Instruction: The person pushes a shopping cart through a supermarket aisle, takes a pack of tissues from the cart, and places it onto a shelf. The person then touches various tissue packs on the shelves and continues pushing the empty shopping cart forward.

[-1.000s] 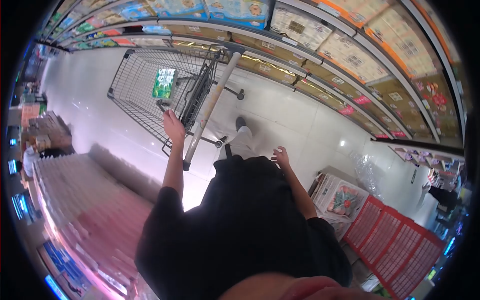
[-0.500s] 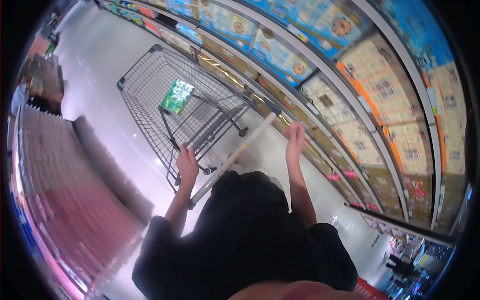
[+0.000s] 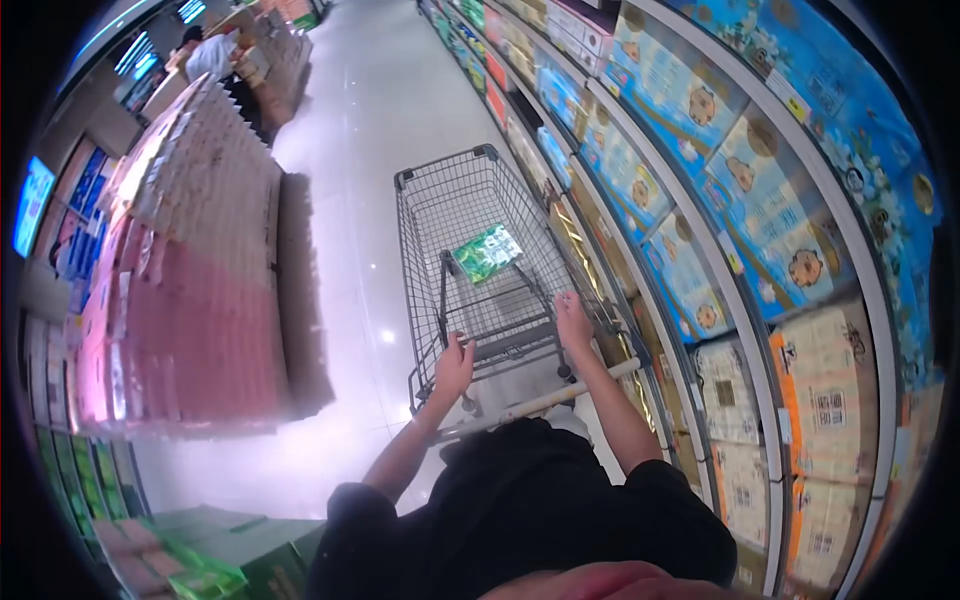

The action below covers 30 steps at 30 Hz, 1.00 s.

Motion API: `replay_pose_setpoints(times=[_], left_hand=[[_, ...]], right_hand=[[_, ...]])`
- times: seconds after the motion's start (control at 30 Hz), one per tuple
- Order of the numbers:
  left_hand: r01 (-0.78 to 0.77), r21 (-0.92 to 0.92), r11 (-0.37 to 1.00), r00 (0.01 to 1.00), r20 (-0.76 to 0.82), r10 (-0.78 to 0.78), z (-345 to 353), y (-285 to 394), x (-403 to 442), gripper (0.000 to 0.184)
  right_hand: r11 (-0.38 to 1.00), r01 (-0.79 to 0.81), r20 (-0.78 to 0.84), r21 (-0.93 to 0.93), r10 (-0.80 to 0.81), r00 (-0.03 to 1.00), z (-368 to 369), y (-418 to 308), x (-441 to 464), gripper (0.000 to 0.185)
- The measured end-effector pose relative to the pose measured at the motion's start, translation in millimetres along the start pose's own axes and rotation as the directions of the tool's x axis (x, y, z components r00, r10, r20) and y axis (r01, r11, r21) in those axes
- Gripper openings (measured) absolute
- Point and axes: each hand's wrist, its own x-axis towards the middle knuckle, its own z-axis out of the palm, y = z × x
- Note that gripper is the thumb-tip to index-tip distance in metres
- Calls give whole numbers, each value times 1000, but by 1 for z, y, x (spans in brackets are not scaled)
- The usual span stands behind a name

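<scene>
A grey wire shopping cart [image 3: 408, 240] stands in front of me, its pale handle bar [image 3: 540, 402] close to my body. Inside the basket lies a green-and-white package [image 3: 486, 253], probably tissues. My left hand [image 3: 455, 366] hovers past the bar over the near left part of the cart, fingers loosely bent and a little apart, with nothing in it. Over the near right side is my right hand [image 3: 573, 322], fingers pointing up and loosely curled, also without anything visible in it. Both forearms pass over the bar; whether they touch it I cannot tell.
Shelves [image 3: 735, 265] of blue and cream packs run along the right, close to the cart. A tall pink-and-white stack [image 3: 190, 330] stands at left. Farther back is a person in a light top [image 3: 212, 58]. Green boxes [image 3: 235, 545] sit at lower left. Pale floor [image 3: 365, 120] stretches ahead.
The view has swung left, so the cart now points nearly straight up the aisle. My right hand has come away from the shelf side to over the cart. The package remains in the basket.
</scene>
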Motion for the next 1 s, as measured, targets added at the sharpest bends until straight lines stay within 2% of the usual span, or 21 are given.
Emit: replay_pose_setpoints(times=[0.03,0.07,0.13,0.17,0.23,0.27,0.3,0.33,0.4,0.43,0.57,0.67,0.73,0.77,0.87,0.93,1.0], left_hand=[[-59,33,998,995,-78,61,7,-1,3,43],[-54,32,998,993,-100,57,15,-1,7,43],[-27,158,987,979,-196,59,21,11,13,41],[23,149,989,972,-234,13,27,10,18,38],[60,160,985,957,-290,-11,31,23,16,36],[88,170,981,945,-327,-28,31,29,15,34],[47,159,986,921,-390,19,35,32,17,31],[52,177,983,922,-387,21,37,31,19,31],[12,179,984,906,-418,66,45,35,24,29],[-13,240,971,891,-437,120,48,37,25,28],[-19,275,961,882,-449,146,56,46,23,31],[-41,219,975,880,-454,139,62,49,24,32],[25,271,962,902,-421,95,64,53,29,32],[55,209,976,935,-355,23,63,54,33,33],[90,237,967,924,-382,8,68,44,54,34],[101,221,970,906,-424,2,65,54,63,30],[66,153,986,808,-588,37,61,74,62,23]], right_hand=[[1000,27,15,-7,-27,1000,3,9,15,51],[999,47,23,-6,-47,999,2,19,30,51],[984,-48,267,174,0,964,-7,27,56,52],[984,-31,274,177,-19,961,-7,33,68,52],[848,-204,338,489,31,941,0,47,85,53],[842,-202,347,499,20,938,2,49,93,53],[864,-127,311,487,-36,950,2,49,95,54],[881,-57,275,470,-84,958,3,53,94,54],[892,-28,258,452,-101,961,6,57,102,55],[906,17,236,423,-129,963,3,57,108,56],[901,-72,281,428,-56,958,-12,49,114,59],[932,-21,287,363,-91,954,-17,50,118,61],[939,-13,306,343,-98,947,-18,50,123,62],[940,-13,305,340,-97,947,-19,50,128,62],[949,-75,378,306,-49,925,-18,46,147,61],[909,-256,582,329,18,813,-11,41,173,61],[883,-310,626,352,24,779,-17,31,183,61]])
